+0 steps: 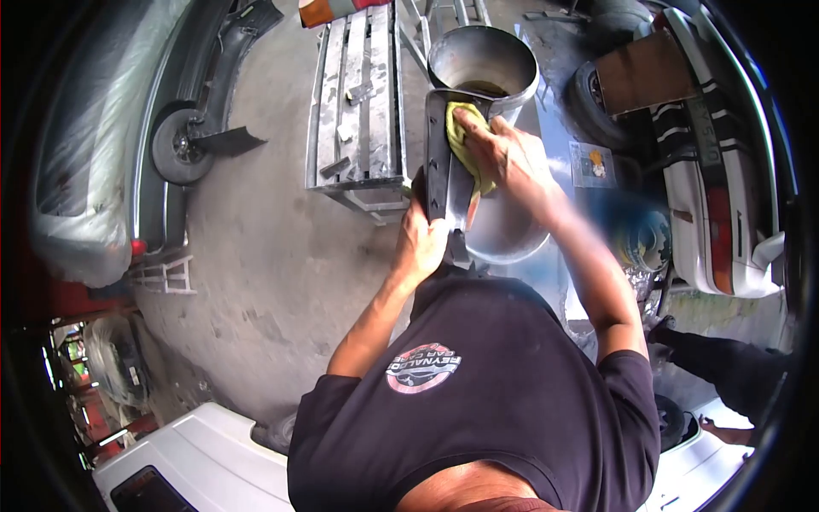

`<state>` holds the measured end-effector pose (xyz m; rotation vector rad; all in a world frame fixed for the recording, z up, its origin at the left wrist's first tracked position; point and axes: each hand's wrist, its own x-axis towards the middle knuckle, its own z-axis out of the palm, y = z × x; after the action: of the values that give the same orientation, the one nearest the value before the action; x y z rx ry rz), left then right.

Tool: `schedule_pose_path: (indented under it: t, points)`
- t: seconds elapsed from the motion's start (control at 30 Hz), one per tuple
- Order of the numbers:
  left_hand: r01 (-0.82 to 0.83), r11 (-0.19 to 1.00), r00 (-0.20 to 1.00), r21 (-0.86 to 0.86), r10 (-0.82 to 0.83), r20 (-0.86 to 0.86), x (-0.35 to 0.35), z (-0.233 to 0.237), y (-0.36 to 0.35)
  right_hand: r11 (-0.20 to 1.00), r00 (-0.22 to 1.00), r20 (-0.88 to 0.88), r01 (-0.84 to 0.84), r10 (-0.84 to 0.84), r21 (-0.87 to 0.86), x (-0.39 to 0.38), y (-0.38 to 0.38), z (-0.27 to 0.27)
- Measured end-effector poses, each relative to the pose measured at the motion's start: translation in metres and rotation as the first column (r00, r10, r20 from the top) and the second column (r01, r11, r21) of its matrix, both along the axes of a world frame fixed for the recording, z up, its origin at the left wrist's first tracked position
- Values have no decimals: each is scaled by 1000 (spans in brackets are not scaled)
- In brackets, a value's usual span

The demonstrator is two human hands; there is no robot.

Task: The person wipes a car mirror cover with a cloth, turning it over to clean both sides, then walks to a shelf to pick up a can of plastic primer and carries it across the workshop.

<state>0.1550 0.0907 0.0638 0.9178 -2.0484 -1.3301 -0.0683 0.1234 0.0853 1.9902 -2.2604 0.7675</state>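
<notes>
A dark car part (437,158), long and narrow, stands in front of me with its upper end against the rim of a grey bucket (531,89). My left hand (421,241) grips the part's lower left edge, fingers partly hidden behind it. A yellow-green cloth (465,143) lies bunched on the part's surface under my right hand (503,154), whose fingers press it down near the upper end. Some dark liquid shows at the bottom of the bucket.
A slatted metal bench (354,102) stands to the left of the bucket, with scraps on it. Cars flank both sides; a loose tire (589,102) and brown board (646,72) lie right. Another person's dark-clothed leg (725,358) is at the lower right.
</notes>
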Motion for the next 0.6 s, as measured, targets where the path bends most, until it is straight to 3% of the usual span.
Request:
schedule_pose_path:
  t: [0.13, 0.2, 0.23, 0.27, 0.33, 0.37, 0.4, 0.47, 0.5, 0.53, 0.6]
  points:
    - [-32, 999, 999, 19, 31, 25, 4, -3, 3, 989, 990, 58, -123, 127, -77, 2, 6, -10]
    - [-41, 998, 998, -49, 38, -49, 2, -11, -7, 970, 962, 122, -239, 244, -52, -4, 7, -9]
    - [-37, 999, 995, 6, 37, -94, 1, -11, -11, 969, 962, 124, -239, 244, -56, -9, 9, -7]
    - [-37, 999, 995, 4, 37, -90, 1, -11, -14, 955, 898, 325, -280, 295, -93, -15, 11, -3]
    - [-36, 999, 997, 37, 38, -69, 3, -12, -22, 922, 643, 669, -341, 372, -185, -26, 16, 4]
    - [-44, 999, 998, 24, 45, -48, 3, -9, -24, 951, 614, 727, -206, 308, -230, -27, 18, 4]
    - [-51, 998, 998, 30, 53, -41, 2, -6, -23, 931, 730, 588, -197, 348, -307, -35, 16, 7]
    - [-85, 994, 996, 64, 83, 31, -3, 4, -22, 915, 834, 444, -161, 326, -369, -35, 10, 11]
    - [-29, 998, 999, -48, 27, -41, -4, 2, -22, 976, 811, 546, -144, 210, -161, -28, 16, 18]
    - [-16, 999, 999, -50, 14, -37, -7, 4, -21, 975, 938, 275, -181, 210, -127, -23, 14, 19]
    - [3, 997, 998, -74, -8, -70, -13, 10, -16, 964, 969, 83, -217, 232, -156, -14, 14, 6]
